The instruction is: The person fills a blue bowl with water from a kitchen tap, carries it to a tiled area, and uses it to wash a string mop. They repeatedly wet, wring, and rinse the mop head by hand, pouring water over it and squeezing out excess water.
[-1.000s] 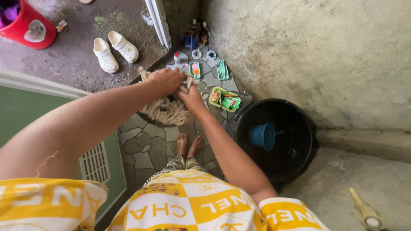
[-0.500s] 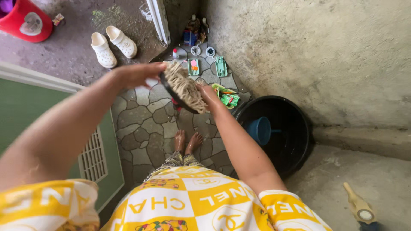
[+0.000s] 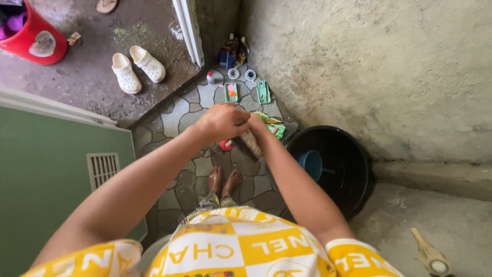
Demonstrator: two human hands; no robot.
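A rough grey concrete wall (image 3: 369, 66) fills the right half of the view, and a green panel with a pale slotted vent (image 3: 46, 179) fills the lower left. Between them runs a floor of irregular grey stone paving (image 3: 179, 110), on which the person's two bare feet (image 3: 224, 180) stand side by side. At the foot of the wall sits a large round black plastic tub (image 3: 353, 169) with a blue plastic dipper (image 3: 310, 164) inside it. A red plastic bucket (image 3: 36, 38) stands at the top left on the darker ground, well apart, and a pair of cream rubber clogs (image 3: 136, 68) lies near the door frame.

Both arms reach forward and meet above the paving, just left of the tub's rim. The left hand (image 3: 221, 121) is clenched in a fist on top, with its knuckles turned upward. The right hand (image 3: 256, 124) lies close against it, mostly hidden, so its hold cannot be made out. Below the two hands hangs a bundle of beige mop strings with a dark edge (image 3: 250, 144); it emerges from under the left fist and touches the right wrist, while its upper end is covered by the hands.

Behind the hands a green tray of small packets (image 3: 275, 127) rests on the paving. A small red object (image 3: 226, 145) shows just under the left forearm.
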